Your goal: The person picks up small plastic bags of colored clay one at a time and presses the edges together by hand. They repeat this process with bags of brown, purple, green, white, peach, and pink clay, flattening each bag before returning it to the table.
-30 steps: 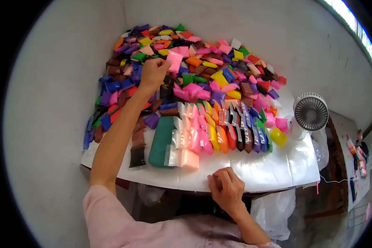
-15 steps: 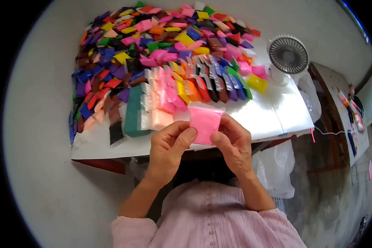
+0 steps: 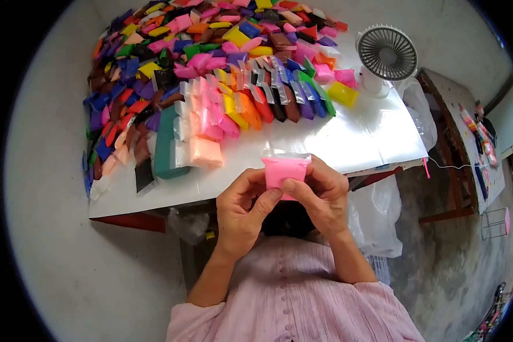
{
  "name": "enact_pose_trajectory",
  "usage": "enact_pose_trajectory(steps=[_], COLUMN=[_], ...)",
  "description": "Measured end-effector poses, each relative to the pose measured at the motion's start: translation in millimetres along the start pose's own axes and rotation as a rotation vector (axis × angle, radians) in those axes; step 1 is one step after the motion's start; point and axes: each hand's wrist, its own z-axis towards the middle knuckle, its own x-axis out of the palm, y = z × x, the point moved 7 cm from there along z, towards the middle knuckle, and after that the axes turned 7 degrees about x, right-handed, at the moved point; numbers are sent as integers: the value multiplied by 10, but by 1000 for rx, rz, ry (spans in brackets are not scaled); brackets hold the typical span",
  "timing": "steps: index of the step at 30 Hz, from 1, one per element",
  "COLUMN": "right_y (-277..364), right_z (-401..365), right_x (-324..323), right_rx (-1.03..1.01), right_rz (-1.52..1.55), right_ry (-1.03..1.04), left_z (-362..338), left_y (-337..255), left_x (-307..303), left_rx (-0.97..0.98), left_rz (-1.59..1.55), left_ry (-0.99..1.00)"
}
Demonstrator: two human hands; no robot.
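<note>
A pink packet (image 3: 285,169) with a clear top edge is held upright between my two hands, in front of the table's near edge. My left hand (image 3: 242,214) grips its left side, with the thumb on the lower front. On the right side, my right hand (image 3: 323,199) holds it, its thumb pressed on the packet's front. Beyond the hands, rows of coloured packets (image 3: 262,102) stand side by side on the white table (image 3: 256,151). A pale peach packet (image 3: 206,152) lies at the near end of the rows, beside a green block (image 3: 168,142).
A large heap of mixed coloured packets (image 3: 199,45) covers the table's back and left. At the back right stands a white fan (image 3: 387,54). Plastic bags (image 3: 376,219) hang below the table's right side. Another table (image 3: 453,102) is at the far right.
My right thumb has moved inward across the front of the pink packet. The view has shifted, so the table and packets appear higher and farther left. Both hands still hold the packet.
</note>
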Motion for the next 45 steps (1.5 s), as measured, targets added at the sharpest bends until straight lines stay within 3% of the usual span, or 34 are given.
enact_pose_trajectory(steps=[2, 8, 11, 17, 29, 35, 38, 45], right_y=[-53, 23, 9, -36, -93, -189, -84, -22], right_z=[-12, -45, -72, -127, -196, -220, -202, -202], right_x=[-43, -110, -70, -15, -13, 56, 42, 5], right_rx=[63, -74, -83, -55, -66, 25, -66, -34], right_rz=[105, 7, 34, 53, 32, -104, -233, -171], right_ry=[1, -77, -63, -51, -36, 71, 40, 3], left_z=[-11, -63, -32, -8, -11, -5, -7, 29], left_y=[1, 32, 33, 39, -41, 31, 90, 97], left_x=[8, 64, 35, 60, 72, 21, 21, 78], left_rx=[23, 22, 72, 85, 248, 155, 173, -34], left_rz=[43, 132, 113, -59, -81, -168, -198, -151], left_ry=[1, 46, -67, -144, -246, -326, -302, -193])
